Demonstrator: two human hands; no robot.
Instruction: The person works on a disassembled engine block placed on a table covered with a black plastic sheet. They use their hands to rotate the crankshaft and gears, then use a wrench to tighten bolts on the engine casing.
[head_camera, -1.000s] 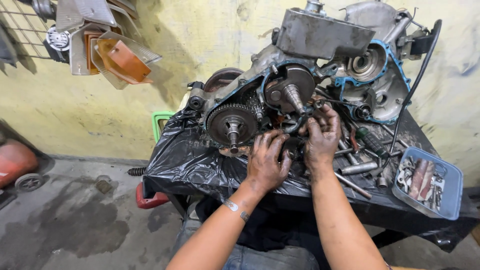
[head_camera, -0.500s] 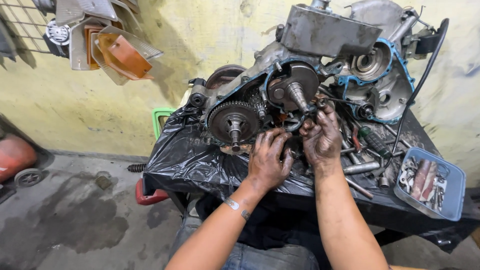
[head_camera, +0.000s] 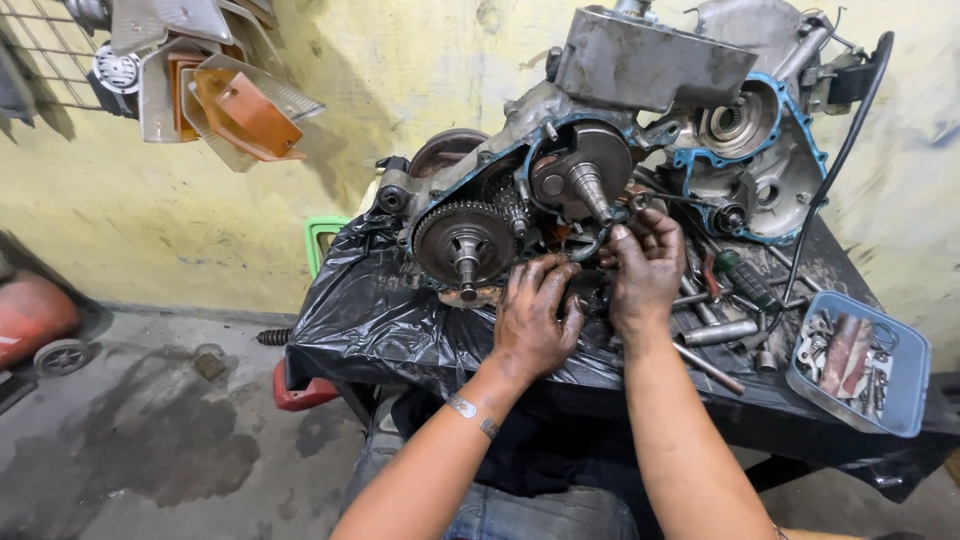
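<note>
Both hands (head_camera: 585, 300) (greasy) on engine (head_camera: 540, 200)

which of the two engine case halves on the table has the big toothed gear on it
The left case half, directly above the left hand: its large toothed gear faces the camera. The right case half, blue-gasketed, shows only open bearing holes.

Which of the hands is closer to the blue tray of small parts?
Right. The right hand is at the engine, left of the blue tray; the left hand lies farther left still.

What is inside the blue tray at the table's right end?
The blue tray holds a heap of small metal parts and a reddish-handled tool; whatever lies beneath the heap is covered.
</note>
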